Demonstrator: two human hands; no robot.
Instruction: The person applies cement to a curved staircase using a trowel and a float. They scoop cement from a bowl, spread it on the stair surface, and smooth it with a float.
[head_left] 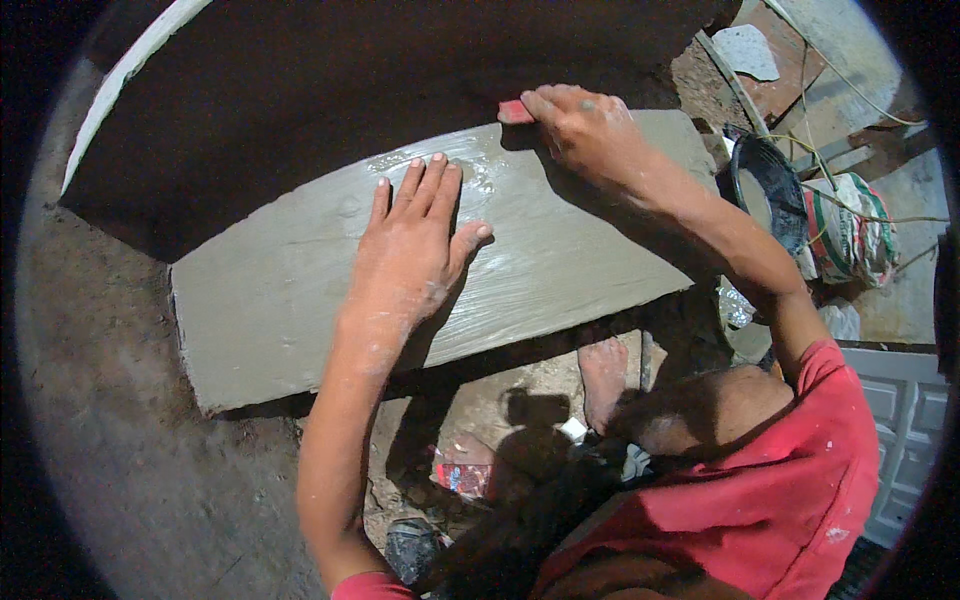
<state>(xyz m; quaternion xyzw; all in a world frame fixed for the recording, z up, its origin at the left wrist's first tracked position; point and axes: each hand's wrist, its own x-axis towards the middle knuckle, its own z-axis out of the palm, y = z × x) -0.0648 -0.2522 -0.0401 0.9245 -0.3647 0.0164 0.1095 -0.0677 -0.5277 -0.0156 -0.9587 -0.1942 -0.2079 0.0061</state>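
Note:
A broad slab of wet grey cement (560, 230) stretches across the middle, its surface glossy and streaked. My left hand (410, 230) lies palm down on it, fingers stretched out and pointing to the far edge. Close to that curved far edge, my right hand (585, 125) is closed round a small red tool (515, 111). Only the tool's red end sticks out to the left of my fingers; the rest is hidden, so I cannot make out its kind.
A dark curved wall (400, 70) rises along the slab's far side. On the right stand a black bucket (770, 190) and a white-and-green sack (855, 230), with cables and boards beyond. My bare foot (603, 380) is below the slab's near edge.

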